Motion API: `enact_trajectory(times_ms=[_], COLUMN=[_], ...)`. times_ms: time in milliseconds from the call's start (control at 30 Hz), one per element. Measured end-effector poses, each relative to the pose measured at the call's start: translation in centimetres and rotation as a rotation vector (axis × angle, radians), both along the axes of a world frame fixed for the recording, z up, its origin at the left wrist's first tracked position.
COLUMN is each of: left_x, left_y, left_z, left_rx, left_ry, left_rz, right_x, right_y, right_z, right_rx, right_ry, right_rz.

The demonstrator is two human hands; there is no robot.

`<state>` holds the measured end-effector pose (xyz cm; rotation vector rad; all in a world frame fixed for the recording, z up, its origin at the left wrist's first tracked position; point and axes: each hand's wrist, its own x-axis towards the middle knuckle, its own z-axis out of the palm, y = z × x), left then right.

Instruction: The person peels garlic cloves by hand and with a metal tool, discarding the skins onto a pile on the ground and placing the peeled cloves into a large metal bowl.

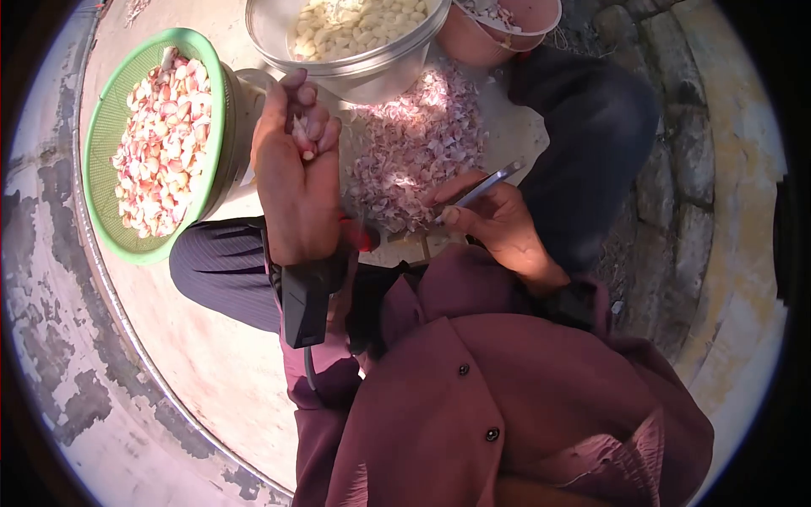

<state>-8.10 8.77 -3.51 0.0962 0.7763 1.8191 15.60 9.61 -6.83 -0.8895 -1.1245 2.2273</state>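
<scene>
Several unpeeled, pinkish garlic cloves (311, 127) lie in my left hand (296, 186), with its palm up and its fingers curled around them. My right hand (503, 220) holds a small knife (483, 188) between thumb and fingers, its tip pointing up and to the right. To the left of my left hand is a green mesh basket (100, 160) full of reddish cloves (165, 144). Between and beyond my hands lies a heap of pink and white skins (418, 144). Peeled white cloves (359, 25) fill a clear tub above it.
The tub's rim (363, 66) stands at the top centre, beside a pink bowl (481, 49) holding some scraps. My bent knees flank the skins. A pale floor edge curves along the left, and stone blocks (684, 160) line the right.
</scene>
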Motion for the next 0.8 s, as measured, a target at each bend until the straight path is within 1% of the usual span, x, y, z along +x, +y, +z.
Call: enact_trajectory(times_ms=[33, 100, 167, 233, 267, 300, 333, 400, 500, 600, 633, 700, 800], left_x=[1.8, 4.1, 5.7, 7.2, 7.5, 7.9, 8.2, 8.8, 9.4, 9.8, 9.9, 10.0, 9.9], left_y=[-1.2, -2.7, -3.7, -4.4, -4.5, -4.5, -4.5, -4.4, -4.5, -4.6, -4.5, -4.7, -4.9], left_z=[-0.1, 0.1, 0.2, 0.6, 1.1, 1.6, 2.0, 2.6, 3.0, 3.1, 3.2, 3.2, 3.0], left_rx=[0.022, -0.108, -0.093, -0.184, -0.18, -0.181, -0.208, -0.233, -0.241, -0.268, -0.262, -0.259, -0.241], left_ry=[-0.023, -0.06, -0.07, 0.192, 0.044, 0.042, 0.08, 0.115, 0.129, 0.188, 0.189, 0.189, 0.176], left_rz=[0.038, 0.089, 0.082, 0.164, 0.203, 0.207, 0.24, 0.279, 0.318, 0.274, 0.287, 0.302, 0.273], right_x=[-0.4, -1.1, -2.1, -3.1, -3.6, -4.0, -4.3, -4.6, -4.1, -4.1, -4.0, -3.9, -3.6], right_y=[-0.1, -0.2, -0.5, -0.7, -0.9, -1.1, -1.2, -1.5, -2.2, -2.6, -2.6, -2.6, -2.5], right_z=[0.1, 0.4, 2.1, 3.1, 3.4, 3.5, 3.5, 3.4, 3.8, 4.1, 4.2, 4.3, 4.4], right_rx=[-0.012, 0.288, 0.319, 0.361, 0.494, 0.627, 0.628, 0.761, 0.698, 0.648, 0.649, 0.767, 0.762], right_ry=[-0.002, 0.101, 0.138, 0.175, 0.187, 0.199, 0.2, 0.168, 0.132, 0.111, 0.109, 0.064, 0.047], right_rz=[0.013, -0.041, -0.039, -0.044, -0.065, -0.086, -0.081, -0.12, -0.119, -0.15, -0.149, -0.138, -0.116])
